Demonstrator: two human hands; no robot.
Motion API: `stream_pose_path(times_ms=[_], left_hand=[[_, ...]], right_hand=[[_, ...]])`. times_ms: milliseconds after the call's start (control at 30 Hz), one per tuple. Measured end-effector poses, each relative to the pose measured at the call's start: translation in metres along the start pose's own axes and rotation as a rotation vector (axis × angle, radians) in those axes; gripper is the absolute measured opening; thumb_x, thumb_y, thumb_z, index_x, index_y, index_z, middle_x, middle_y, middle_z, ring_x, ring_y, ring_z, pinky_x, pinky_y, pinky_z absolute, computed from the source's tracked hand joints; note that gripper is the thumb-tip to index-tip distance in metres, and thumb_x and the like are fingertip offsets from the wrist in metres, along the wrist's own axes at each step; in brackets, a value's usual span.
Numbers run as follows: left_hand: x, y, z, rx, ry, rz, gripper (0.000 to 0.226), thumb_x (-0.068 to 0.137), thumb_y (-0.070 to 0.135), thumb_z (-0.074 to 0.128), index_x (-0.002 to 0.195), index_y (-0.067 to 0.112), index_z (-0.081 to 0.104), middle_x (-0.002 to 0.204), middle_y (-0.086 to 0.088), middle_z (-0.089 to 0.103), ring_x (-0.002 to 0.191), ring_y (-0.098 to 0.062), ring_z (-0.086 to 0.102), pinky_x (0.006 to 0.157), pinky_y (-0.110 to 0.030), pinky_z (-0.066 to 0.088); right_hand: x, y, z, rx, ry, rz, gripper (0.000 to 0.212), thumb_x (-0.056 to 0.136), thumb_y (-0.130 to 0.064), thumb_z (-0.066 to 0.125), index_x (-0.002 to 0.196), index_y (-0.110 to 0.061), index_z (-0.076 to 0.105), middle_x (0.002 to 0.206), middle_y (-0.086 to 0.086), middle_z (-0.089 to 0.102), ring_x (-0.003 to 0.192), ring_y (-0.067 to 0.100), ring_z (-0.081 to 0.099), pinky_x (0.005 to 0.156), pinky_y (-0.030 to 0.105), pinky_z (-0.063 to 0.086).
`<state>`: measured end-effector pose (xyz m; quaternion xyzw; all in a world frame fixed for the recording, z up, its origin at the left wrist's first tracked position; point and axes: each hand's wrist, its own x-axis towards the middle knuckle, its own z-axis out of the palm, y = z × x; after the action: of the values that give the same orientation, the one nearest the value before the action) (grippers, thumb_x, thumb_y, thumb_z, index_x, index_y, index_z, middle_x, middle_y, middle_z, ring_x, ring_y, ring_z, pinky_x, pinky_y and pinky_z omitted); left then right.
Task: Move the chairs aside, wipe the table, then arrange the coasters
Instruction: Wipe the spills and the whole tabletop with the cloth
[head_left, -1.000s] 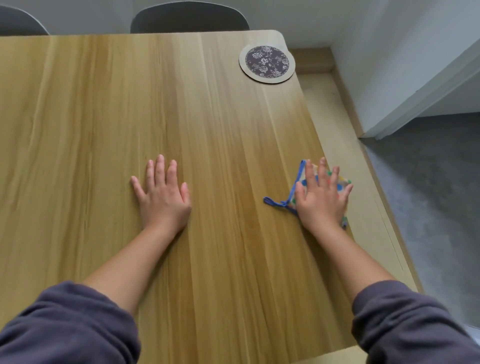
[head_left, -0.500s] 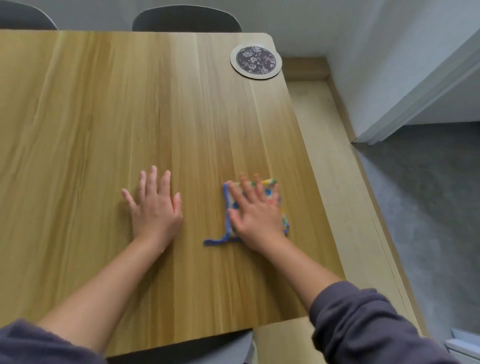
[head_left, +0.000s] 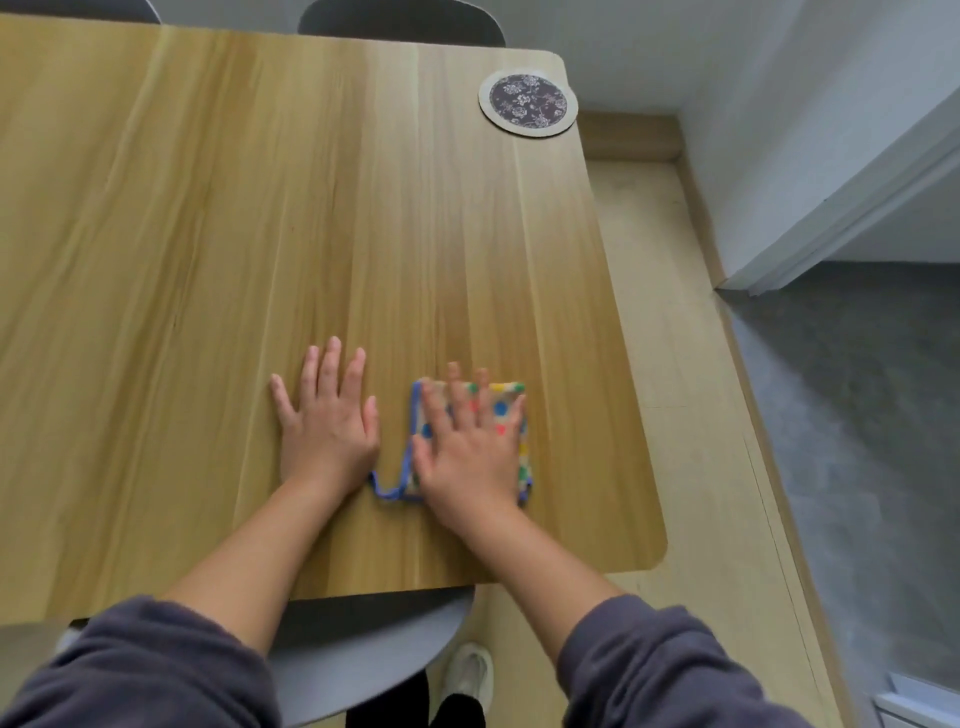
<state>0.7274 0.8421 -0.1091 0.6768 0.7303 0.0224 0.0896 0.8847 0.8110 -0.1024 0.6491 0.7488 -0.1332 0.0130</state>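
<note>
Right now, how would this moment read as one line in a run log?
phase: wiping | right hand: flat on dotted cloth | left hand: flat on table | coaster: far right corner, untouched

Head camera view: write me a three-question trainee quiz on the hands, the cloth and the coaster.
1. True or false: the right hand lies flat on the polka-dot cloth.
2. Where on the wooden table is the round floral coaster?
A. far right corner
B. near left corner
C. under the left hand
3. Fill in: the left hand rests palm-down on the bare ____.

Key: 1 true; 2 A; 3 table.
</note>
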Motion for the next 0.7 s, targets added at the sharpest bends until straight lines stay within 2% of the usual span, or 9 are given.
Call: stream_pose_path(times_ms=[67, 133, 200, 300, 467, 700], left_hand=[[0.0, -0.001, 0.001, -0.001, 0.01, 0.001, 0.063, 0.087, 0.039, 0.028, 0.147, 0.02, 0.032, 0.158, -0.006, 0.02, 0.146, -0.025, 0.014, 0.113, -0.061, 0.005], [0.0, -0.001, 0.001, -0.004, 0.024, 0.006, 0.062, 0.087, 0.039, 0.029, 0.147, 0.019, 0.032, 0.158, -0.006, 0.019, 0.146, -0.025, 0.014, 0.113, -0.06, 0.005], [0.0, -0.002, 0.0, -0.002, 0.025, 0.006, 0.058, 0.092, 0.037, 0.03, 0.148, 0.021, 0.028, 0.159, -0.004, 0.016, 0.147, -0.023, 0.01, 0.114, -0.058, 0.003], [-0.001, -0.002, 0.001, 0.008, 0.017, 0.007, 0.057, 0.096, 0.037, 0.031, 0.151, 0.024, 0.02, 0.161, -0.002, 0.009, 0.148, -0.02, 0.003, 0.116, -0.056, 0.0], [-0.001, -0.002, 0.0, 0.004, 0.02, 0.012, 0.057, 0.096, 0.038, 0.029, 0.151, 0.024, 0.019, 0.161, -0.001, 0.008, 0.148, -0.019, 0.002, 0.116, -0.056, 0.0], [-0.002, -0.002, 0.001, 0.001, 0.021, 0.017, 0.057, 0.096, 0.037, 0.029, 0.151, 0.023, 0.019, 0.16, -0.003, 0.009, 0.148, -0.022, 0.003, 0.115, -0.058, 0.001]], right_hand=[[-0.013, -0.01, 0.007, -0.015, -0.014, -0.153, 0.061, 0.095, -0.049, 0.032, 0.154, -0.032, 0.027, 0.164, 0.001, 0.017, 0.151, 0.032, 0.008, 0.114, 0.067, 0.001], [-0.016, 0.009, 0.009, -0.054, -0.018, -0.259, 0.061, 0.095, -0.051, 0.033, 0.153, -0.034, 0.028, 0.164, -0.001, 0.017, 0.151, 0.03, 0.008, 0.115, 0.066, 0.003], [-0.017, 0.039, 0.003, -0.082, -0.012, -0.265, 0.062, 0.095, -0.053, 0.03, 0.154, -0.037, 0.022, 0.164, -0.004, 0.012, 0.152, 0.029, 0.004, 0.116, 0.063, -0.001], [-0.018, 0.084, -0.005, -0.114, -0.003, -0.131, 0.062, 0.096, -0.055, 0.019, 0.155, -0.04, 0.007, 0.164, -0.007, -0.004, 0.151, 0.025, -0.01, 0.117, 0.059, -0.008], [-0.037, 0.136, -0.009, -0.087, 0.035, 0.123, 0.062, 0.094, -0.054, 0.013, 0.153, -0.038, 0.005, 0.164, -0.008, -0.003, 0.151, 0.022, -0.007, 0.118, 0.06, -0.005], [-0.079, 0.125, -0.001, -0.055, 0.027, 0.346, 0.063, 0.091, -0.054, 0.0, 0.152, -0.038, -0.008, 0.164, -0.004, -0.013, 0.15, 0.024, -0.016, 0.117, 0.06, -0.008]])
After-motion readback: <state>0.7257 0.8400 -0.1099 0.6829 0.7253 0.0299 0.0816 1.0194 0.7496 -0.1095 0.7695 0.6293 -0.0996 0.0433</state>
